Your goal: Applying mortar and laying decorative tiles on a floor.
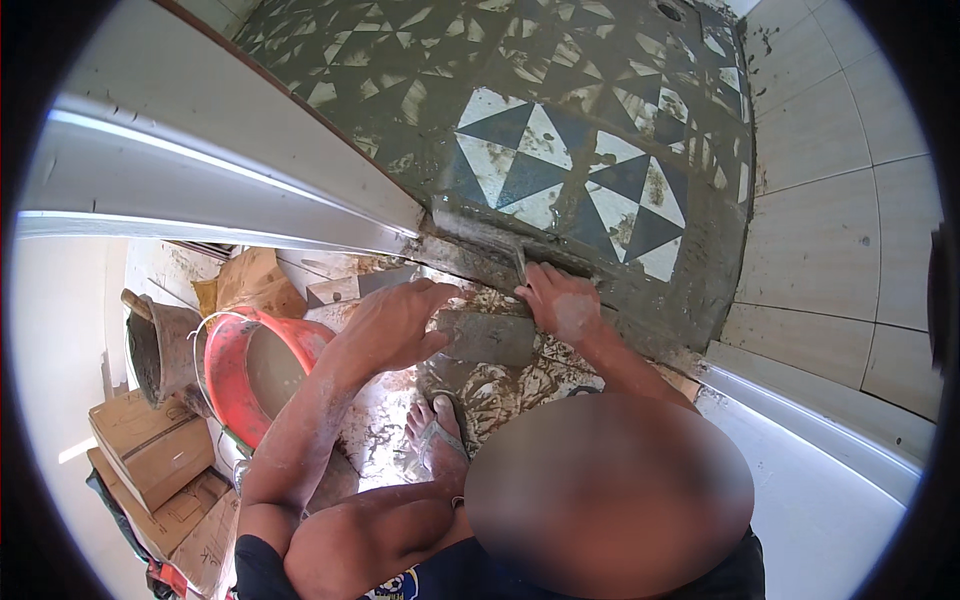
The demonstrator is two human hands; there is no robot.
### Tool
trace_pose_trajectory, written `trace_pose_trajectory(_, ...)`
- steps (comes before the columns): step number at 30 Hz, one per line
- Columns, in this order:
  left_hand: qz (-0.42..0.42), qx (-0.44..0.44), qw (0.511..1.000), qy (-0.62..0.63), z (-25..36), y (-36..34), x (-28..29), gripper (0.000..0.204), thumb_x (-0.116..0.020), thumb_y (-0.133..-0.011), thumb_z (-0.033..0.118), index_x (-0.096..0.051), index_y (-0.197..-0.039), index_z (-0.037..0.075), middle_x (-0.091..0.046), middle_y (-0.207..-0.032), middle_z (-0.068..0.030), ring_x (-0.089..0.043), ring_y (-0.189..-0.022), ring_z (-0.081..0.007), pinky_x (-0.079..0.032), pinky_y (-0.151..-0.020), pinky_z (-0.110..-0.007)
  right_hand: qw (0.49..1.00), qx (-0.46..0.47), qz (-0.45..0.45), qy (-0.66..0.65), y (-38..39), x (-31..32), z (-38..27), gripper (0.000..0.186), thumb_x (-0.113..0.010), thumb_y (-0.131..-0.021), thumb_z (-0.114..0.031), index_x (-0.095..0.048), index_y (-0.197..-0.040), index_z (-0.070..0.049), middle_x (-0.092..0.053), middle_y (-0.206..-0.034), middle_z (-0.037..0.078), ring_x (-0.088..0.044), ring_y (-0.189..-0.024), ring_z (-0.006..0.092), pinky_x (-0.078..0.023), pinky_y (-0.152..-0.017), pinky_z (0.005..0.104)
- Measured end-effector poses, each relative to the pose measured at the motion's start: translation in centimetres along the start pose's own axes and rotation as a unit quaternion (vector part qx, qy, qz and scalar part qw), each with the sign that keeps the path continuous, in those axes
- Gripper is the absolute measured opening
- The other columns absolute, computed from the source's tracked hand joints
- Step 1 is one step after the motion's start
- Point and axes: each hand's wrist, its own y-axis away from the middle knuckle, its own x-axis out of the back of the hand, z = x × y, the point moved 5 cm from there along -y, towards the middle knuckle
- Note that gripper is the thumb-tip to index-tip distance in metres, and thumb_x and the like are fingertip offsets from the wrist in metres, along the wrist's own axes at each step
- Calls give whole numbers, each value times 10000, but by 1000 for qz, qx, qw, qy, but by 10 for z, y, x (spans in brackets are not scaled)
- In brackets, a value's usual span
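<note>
My right hand (566, 303) is closed around the handle of a flat metal trowel (480, 236). The blade lies along the wet edge of the tiled floor (535, 165), by the doorway threshold. White and dark triangle patterns show where the tile is wiped; grey-brown slurry covers much of the rest. My left hand (400, 325) is over the near side of the threshold, thumb and fingers apart, with no object seen in its grasp. Close to its thumb lies a grey, flat, rectangular piece (488, 338), smeared with mortar; its kind is unclear.
On the left stand a red bucket (228, 365) with greyish contents and a dirty tilted pail (150, 350). Cardboard boxes (150, 445) are stacked nearer me. A white door frame (250, 160) borders the tiled floor at left, a tiled wall (820, 230) at right. Muddy smears surround my sandalled foot.
</note>
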Motion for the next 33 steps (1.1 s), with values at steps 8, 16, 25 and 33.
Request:
trace_pose_trajectory(8,-33,-2,999,-1,5,-5,2,583,-775,-862,260,-607,-1390,82,-695,-1204,-217,-678,-1067,-445,-549,-927,-525,998,-55,-29,-4,2,14,-1,324,-619,-1017,-386,-609,-1127,-82,-707,-1004,134,-738,-847,357,-583,-690,511)
trace_pose_trajectory(16,0,0,999,34,-3,-7,4,575,-795,-828,206,-631,-1350,28,-680,-1258,-229,-652,-1160,-434,-530,-998,-493,997,-54,53,5,23,47,10,354,-652,-1013,-385,-647,-1203,-86,-712,-1017,155,-723,-842,383,-581,-683,482)
trace_pose_trajectory(25,-11,-3,1000,10,-6,-9,1,589,-758,-822,193,-611,-1370,33,-681,-1217,-221,-658,-1126,-434,-536,-987,-504,993,-102,42,51,97,64,85,320,-701,-990,-330,-661,-1169,-68,-687,-968,163,-702,-823,393,-559,-675,478)
trace_pose_trajectory(33,-21,-4,1000,13,0,-14,-4,593,-763,-824,191,-608,-1375,39,-681,-1231,-221,-656,-1126,-434,-533,-978,-503,991,-127,14,34,88,45,69,318,-690,-994,-350,-662,-1139,-68,-684,-961,156,-700,-839,394,-558,-679,482)
